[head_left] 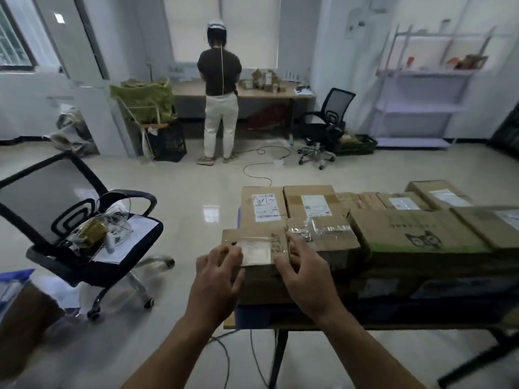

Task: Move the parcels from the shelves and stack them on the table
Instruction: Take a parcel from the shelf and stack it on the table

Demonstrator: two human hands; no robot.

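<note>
- black office chair (84,220) at left, mesh back, seat heaped with papers, cables and a small brown box
- far back, a person (219,88) stands back to camera at a wooden desk (252,92) with small cartons on it
- left hand (217,273) on near-left corner of small parcel (258,248), fingers bent over its top edge, gripping
- small parcel is brown cardboard with a taped clear label on top; it sits at near-left corner of the table (252,326), held between both hands
- right hand (304,273) grips the parcel's right end, thumb on the near top edge, fingers spread up along the right side
- taped parcel (323,237) touches the small parcel on its right, shiny tape across its top
- two labelled parcels (264,206) side by side just behind, white shipping labels up
- big carton with cat print (415,234) right of the taped one, more parcels packed behind and beside it out to the frame edge
- second office chair (325,127) by the far desk
- white shelf unit (421,108) against the right wall, a few blurred items on an upper shelf
</note>
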